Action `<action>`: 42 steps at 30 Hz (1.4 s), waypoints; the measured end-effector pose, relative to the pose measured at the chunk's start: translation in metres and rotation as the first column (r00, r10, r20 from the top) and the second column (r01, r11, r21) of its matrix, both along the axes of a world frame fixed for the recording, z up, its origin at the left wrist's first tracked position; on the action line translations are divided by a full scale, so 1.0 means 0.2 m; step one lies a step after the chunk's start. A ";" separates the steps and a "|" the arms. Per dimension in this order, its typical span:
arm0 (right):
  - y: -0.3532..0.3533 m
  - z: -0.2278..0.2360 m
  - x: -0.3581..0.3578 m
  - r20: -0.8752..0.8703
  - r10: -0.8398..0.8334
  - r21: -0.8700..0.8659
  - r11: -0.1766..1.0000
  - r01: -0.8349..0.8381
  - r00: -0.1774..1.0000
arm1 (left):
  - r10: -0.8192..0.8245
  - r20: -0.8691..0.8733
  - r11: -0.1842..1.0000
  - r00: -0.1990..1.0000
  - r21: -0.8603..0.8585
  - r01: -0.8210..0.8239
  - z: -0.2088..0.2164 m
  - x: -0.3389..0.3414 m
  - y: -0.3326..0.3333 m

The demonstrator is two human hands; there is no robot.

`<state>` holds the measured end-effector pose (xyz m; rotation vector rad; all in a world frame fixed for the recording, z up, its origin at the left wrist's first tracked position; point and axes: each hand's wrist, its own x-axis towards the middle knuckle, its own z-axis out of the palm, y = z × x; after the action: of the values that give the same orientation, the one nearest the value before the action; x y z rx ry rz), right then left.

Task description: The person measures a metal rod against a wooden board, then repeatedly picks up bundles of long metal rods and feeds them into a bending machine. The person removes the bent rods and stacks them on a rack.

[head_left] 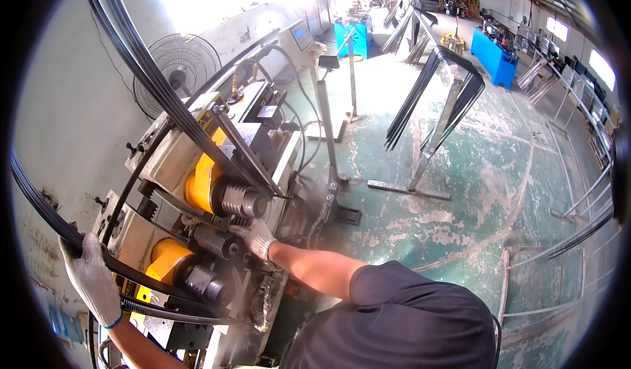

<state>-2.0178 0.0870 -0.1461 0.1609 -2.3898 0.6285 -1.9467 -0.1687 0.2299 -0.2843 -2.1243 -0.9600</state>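
A bundle of long dark curved metal strips [154, 83] runs through a bending machine [217, 172] with orange rollers. My left hand [92, 277], in a white knit glove, grips the strips where they curve out at the lower left. My right hand [255, 237], also gloved, rests against the machine just below the upper grooved roller [240, 201], fingers on a dark block beside it. Whether that hand holds anything is hard to tell. My dark shirt fills the lower middle of the view.
A standing fan [181, 63] is behind the machine by the white wall. A rack of bent black frames [440, 93] stands on the worn green floor. Blue workbenches [493, 56] and a person [409, 4] are far back. Metal rails [578, 231] lie at right.
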 end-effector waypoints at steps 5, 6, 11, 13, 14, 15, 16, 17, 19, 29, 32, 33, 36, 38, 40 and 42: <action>-0.02 -0.01 -0.03 0.068 0.158 -0.510 0.854 -0.101 0.985 | 0.019 -0.046 1.000 0.999 -0.011 -0.020 -0.01 -0.01 0.01; -0.02 -0.02 -0.03 0.060 0.183 -0.612 0.783 -0.108 0.981 | 0.022 -0.015 1.000 1.000 0.008 -0.022 -0.01 -0.01 0.01; -0.02 -0.01 -0.02 -0.035 0.018 -0.270 0.963 -0.026 0.999 | 0.073 0.043 0.994 0.996 0.084 -0.077 -0.03 -0.03 -0.09; -0.02 -0.02 -0.01 0.011 0.043 -0.492 0.870 -0.032 0.999 | -0.019 0.064 0.987 0.998 0.159 0.009 -0.04 -0.07 -0.17; -0.03 0.01 0.01 0.066 0.165 -0.849 0.527 -0.032 0.984 | -0.075 0.076 0.976 0.994 0.212 0.057 -0.06 -0.08 -0.18; -0.08 0.07 0.04 0.051 0.308 -0.998 0.053 0.036 0.950 | -0.115 0.082 0.962 0.990 0.259 0.090 -0.06 -0.07 -0.22; -0.07 0.11 0.10 0.102 0.388 -0.995 0.046 0.092 0.916 | -0.218 0.150 0.947 0.964 0.270 0.172 -0.06 -0.06 -0.29; -0.05 0.10 0.09 0.108 0.360 -0.994 0.067 0.090 0.927 | -0.252 0.166 0.939 0.953 0.281 0.199 -0.05 -0.08 -0.30; -0.02 0.01 0.05 0.124 0.307 -0.990 0.105 0.096 0.944 | -0.316 0.206 0.920 0.926 0.303 0.246 -0.04 -0.10 -0.28; -0.01 0.10 0.07 0.037 0.296 -0.980 0.199 -0.024 0.954 | -0.134 0.349 0.991 0.928 0.050 0.124 0.01 -0.03 -0.42; 0.01 0.05 0.06 0.117 0.324 -0.971 0.236 0.039 0.939 | -0.137 0.410 0.990 0.902 0.038 0.134 0.01 -0.06 -0.51; 0.00 0.07 0.06 0.093 0.299 -0.979 0.202 0.032 0.950 | -0.168 0.419 0.985 0.892 0.100 0.139 0.01 -0.05 -0.48; 0.00 0.14 0.11 0.052 0.345 -0.989 0.151 -0.001 0.937 | -0.222 0.395 0.973 0.891 0.153 0.174 0.03 0.03 -0.37; 0.00 0.14 0.10 0.078 0.349 -0.988 0.151 0.026 0.934 | -0.198 0.399 0.980 0.895 0.103 0.171 0.03 0.05 -0.35; 0.01 0.12 0.09 0.125 0.370 -0.984 0.165 0.068 0.921 | -0.151 0.400 0.989 0.904 0.055 0.141 0.03 0.08 -0.30; 0.01 0.09 0.07 0.126 0.383 -0.984 0.167 0.065 0.915 | -0.143 0.431 0.990 0.891 0.049 0.135 0.06 0.08 -0.30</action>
<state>-2.0038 0.0883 -0.1284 -0.3170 -1.7078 2.3841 -1.9314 -0.2292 0.2411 -0.2309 -2.5252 -1.2162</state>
